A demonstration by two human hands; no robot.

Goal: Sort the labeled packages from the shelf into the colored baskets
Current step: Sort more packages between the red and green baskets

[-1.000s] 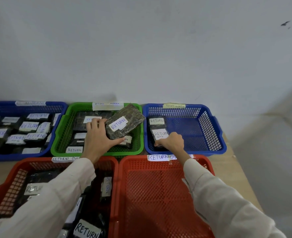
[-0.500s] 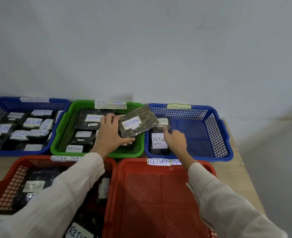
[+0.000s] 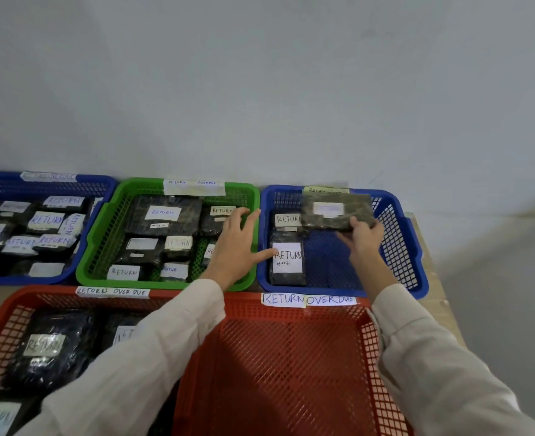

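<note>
Package: A flat, oblong package [image 3: 335,215] in dark, mottled grey-green wrap, with one white label on its top face.
Where: It is held roughly level above the far part of the right blue basket [image 3: 398,243], partly covering the paper tag on that basket's back rim.
Right hand: The right hand [image 3: 365,239] grips the package's near right corner, thumb on top and fingers [image 3: 374,229] curled round the edge.
Left hand: The left hand [image 3: 236,247] holds nothing. Its fingers are spread wide and straight above the right edge of the green basket [image 3: 96,234], and the thumb points toward the blue one.
In the basket: Two dark packs with white RETURN labels lie along the left side, the far pack [image 3: 286,219] behind the near pack [image 3: 286,259].
Hard to read: The held package's label is blurred and its writing illegible. Whether the left thumb touches the near pack cannot be told.
Cut off: The left blue basket [image 3: 99,180] and left red basket [image 3: 17,303] run out of frame. Pale sleeves cross both red baskets, including the right red basket [image 3: 291,366]. The counter [image 3: 439,287] shows only as a wooden strip at right.
</note>
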